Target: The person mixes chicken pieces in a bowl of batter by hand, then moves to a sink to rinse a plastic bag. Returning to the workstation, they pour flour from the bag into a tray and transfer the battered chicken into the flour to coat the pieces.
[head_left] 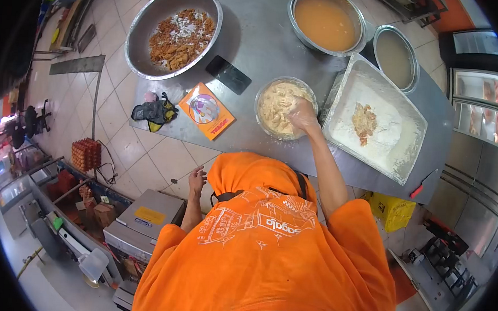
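My right hand reaches into a round bowl of pale, wet, battered pieces; its fingertips are sunk in the mix and hidden. My left hand hangs beside my body off the table's front edge, fingers loosely apart and holding nothing. Right of the bowl lies a deep rectangular tray of white flour, with a small heap of battered pieces on the flour. An orange box and a black phone lie to the left of the bowl.
A large metal bowl holds browned crumbly pieces at the far left. Bowls of orange liquid and cloudy liquid stand at the back right. A red-handled knife lies at the right edge, a dark pouch at the left edge.
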The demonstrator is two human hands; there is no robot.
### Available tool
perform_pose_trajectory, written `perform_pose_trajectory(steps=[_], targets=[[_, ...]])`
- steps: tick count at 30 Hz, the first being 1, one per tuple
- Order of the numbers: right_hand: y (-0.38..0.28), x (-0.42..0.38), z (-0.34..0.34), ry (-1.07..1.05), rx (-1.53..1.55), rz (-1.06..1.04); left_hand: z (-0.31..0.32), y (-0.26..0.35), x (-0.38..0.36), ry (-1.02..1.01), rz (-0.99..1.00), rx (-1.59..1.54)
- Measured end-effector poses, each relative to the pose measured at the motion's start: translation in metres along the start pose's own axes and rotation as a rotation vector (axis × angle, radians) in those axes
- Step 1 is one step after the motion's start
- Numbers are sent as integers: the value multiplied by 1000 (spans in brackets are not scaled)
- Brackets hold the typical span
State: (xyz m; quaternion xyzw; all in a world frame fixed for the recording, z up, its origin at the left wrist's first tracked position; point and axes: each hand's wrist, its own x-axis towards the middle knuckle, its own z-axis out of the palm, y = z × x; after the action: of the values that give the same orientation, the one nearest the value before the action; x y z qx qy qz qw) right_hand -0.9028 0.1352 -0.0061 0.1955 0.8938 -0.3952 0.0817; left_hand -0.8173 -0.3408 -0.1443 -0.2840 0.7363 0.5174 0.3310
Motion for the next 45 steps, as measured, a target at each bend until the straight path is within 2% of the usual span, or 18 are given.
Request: perform_pose_trajectory(steps=[2,4,8,11,13,14,16,17,19,23,25,32,35,37,39,42,44,45], targets=[[-7,0,-7,4,-9,-15,0,-2,2,-2,7,-6],[-11,1,-15,73,169,-190,1,-6,6,-7,9,-60],[-23,-3,-29,50,71,-229,3,-3,4,-29,15,-39],[-30,-4,-29,49,193,-298,4,3,0,-10,-7,-34],[-31,-5,-26,0,-30,-127,3,2,-1,-27,22,-40],[-29,-3,-20,-2,-28,-126,2,0,-1,-26,21,-39],[-25,6,-4,-21,-306,-137,3,-1,2,-9,5,-29],[-32,5,-2,-19,-305,-137,3,0,2,-9,6,-28],[-46,1,4,-124,-501,-122,1,1,0,-10,-3,-17],[-56,-11,24,-137,-493,-82,-3,-4,2,-16,10,-48],[-47,-13,39,37,-519,-194,-3,-5,1,-6,-10,-37],[-31,-3,42,46,-553,-263,0,-10,0,-15,-9,-62],[-23,6,39,57,-428,-315,1,-3,-2,0,-16,-41],[-18,14,36,-33,-313,-190,1,-3,-2,9,-35,-49],[-14,17,27,-88,-300,-164,1,-3,-1,13,-41,-43],[-21,13,12,-127,-93,-107,-1,-5,0,12,-47,-34],[-34,6,-4,-234,146,79,0,-5,-1,4,-46,-31],[-22,5,2,-234,146,80,0,-4,-1,8,-42,-18]])
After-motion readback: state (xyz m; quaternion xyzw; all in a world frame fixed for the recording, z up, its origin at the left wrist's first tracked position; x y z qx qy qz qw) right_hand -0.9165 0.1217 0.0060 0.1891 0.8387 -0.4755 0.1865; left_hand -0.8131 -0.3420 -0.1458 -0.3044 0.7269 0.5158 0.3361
